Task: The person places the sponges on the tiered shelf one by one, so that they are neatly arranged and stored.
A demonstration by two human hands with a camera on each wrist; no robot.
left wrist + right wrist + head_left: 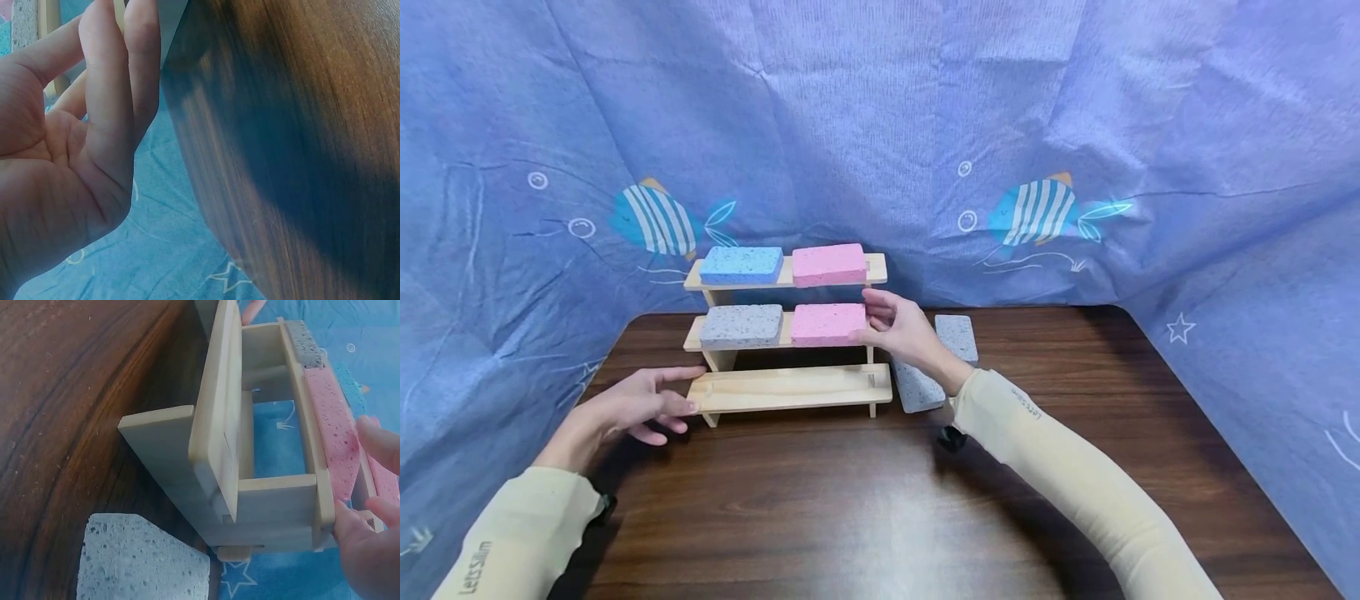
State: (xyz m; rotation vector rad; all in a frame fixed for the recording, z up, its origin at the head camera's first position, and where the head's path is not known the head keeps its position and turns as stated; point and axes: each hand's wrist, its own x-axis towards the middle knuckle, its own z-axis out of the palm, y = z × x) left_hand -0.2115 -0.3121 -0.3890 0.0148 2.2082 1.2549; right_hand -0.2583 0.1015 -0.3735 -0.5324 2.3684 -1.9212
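Note:
A three-tier wooden display rack (790,389) stands on the table. My right hand (904,333) pinches the right end of a pink sponge (827,323) lying on the middle tier; in the right wrist view the thumb and a finger touch that sponge (332,425). Left of it lies a grey sponge (741,325). The top tier bears a blue sponge (741,265) and a second pink sponge (828,264). No sponge lies on the bottom tier. At its left end is my left hand (636,404), index finger stretched out and thumb against the board's end.
Two more grey sponges, one nearer (919,390) and one farther back (957,335), lie on the table right of the rack, partly hidden by my right arm. A blue fish-print cloth (880,125) hangs behind and beside the dark wooden table (820,500).

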